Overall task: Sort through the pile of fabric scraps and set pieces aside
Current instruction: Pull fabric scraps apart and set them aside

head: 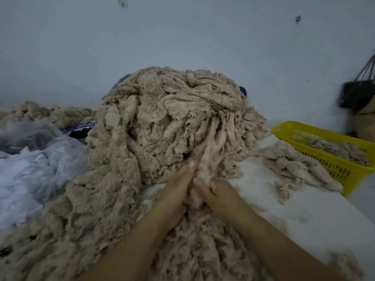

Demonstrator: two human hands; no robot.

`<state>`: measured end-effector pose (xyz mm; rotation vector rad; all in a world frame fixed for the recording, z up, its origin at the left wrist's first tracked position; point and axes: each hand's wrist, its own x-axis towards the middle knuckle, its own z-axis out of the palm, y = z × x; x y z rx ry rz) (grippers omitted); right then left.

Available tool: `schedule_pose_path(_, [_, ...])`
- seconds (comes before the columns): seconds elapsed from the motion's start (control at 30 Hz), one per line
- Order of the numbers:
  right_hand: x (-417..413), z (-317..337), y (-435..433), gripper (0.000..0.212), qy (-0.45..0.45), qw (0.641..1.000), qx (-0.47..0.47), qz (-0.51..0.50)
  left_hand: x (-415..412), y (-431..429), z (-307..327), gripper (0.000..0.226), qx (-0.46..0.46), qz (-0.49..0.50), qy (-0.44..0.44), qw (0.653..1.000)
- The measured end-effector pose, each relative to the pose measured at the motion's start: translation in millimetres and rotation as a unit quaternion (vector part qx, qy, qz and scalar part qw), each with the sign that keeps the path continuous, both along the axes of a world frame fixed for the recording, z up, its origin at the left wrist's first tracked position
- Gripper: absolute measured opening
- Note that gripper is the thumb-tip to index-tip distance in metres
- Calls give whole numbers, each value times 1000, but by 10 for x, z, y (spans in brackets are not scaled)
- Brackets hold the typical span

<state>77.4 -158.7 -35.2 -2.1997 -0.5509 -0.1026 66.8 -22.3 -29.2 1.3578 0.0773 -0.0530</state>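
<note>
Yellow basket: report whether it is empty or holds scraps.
Neither empty nor full: the yellow basket holds a low layer of beige fabric scraps, with its slotted inner wall showing above them.

We note left hand [176, 192] and right hand [218, 196] bare; both forearms [132, 240] bare all way to near frame edge; left thumbnail [191, 164] short, plain, rounded at tip.

A clear plastic bag [40, 136] with white shreds [22, 179] lies at the left. The tabletop [284, 209] is white. A black bag [357, 96] hangs by its handles against the pale wall [182, 37] at far right.
</note>
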Motion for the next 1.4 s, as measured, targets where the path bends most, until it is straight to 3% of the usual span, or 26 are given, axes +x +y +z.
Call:
schedule_pose_path(0.1, [-43,-50,76,50,-64,992,-76,79,0,34,8,42,-19,-22,14,999])
schedule_pose_path(0.2, [-122,-120,168,50,-90,979,-108,151,4,83,27,19,-39,-16,21,999])
schedule_pose_path(0.37, [-93,-132,54,52,-44,991,-95,87,71,147,24,18,-148,40,47,987])
schedule_pose_path(0.43, [-110,-116,14,69,21,997,-36,72,52,167,34,19,-164,30,48,985])
schedule_pose_path(0.5, [-96,-101,-7,80,99,991,86,32,26,166,45,18,-168,15,39,985])
schedule_pose_path(0.63, [15,-62,-52,79,186,949,254,3,-33,121,43,27,-137,-37,39,989])
schedule_pose_path(0.67, [31,-57,-63,72,191,943,272,10,-48,102,50,27,-125,-50,40,990])
schedule_pose_path(0.77, [29,-10,-40,25,147,948,282,-1,-64,39,69,34,-49,-55,21,997])
schedule_pose_path(0.83, [42,-4,-22,19,126,945,302,-19,-80,12,88,49,6,-74,-11,997])
schedule_pose_path(0.93, [60,-23,-19,16,108,940,325,-12,-105,7,98,37,40,-75,-50,995])
schedule_pose_path(1.1, [60,-14,2,20,121,915,383,-36,-68,55,109,32,-32,5,-35,999])
schedule_pose_path(1.23, [79,-29,-8,26,107,929,350,-49,-92,78,144,43,-121,-6,-4,993])
schedule_pose_path(1.3, [61,-8,7,28,113,928,355,-24,-97,85,163,49,-160,-16,1,987])
schedule_pose_path(1.4, [25,-2,31,49,131,937,317,64,-86,102,187,52,-215,-35,-31,975])
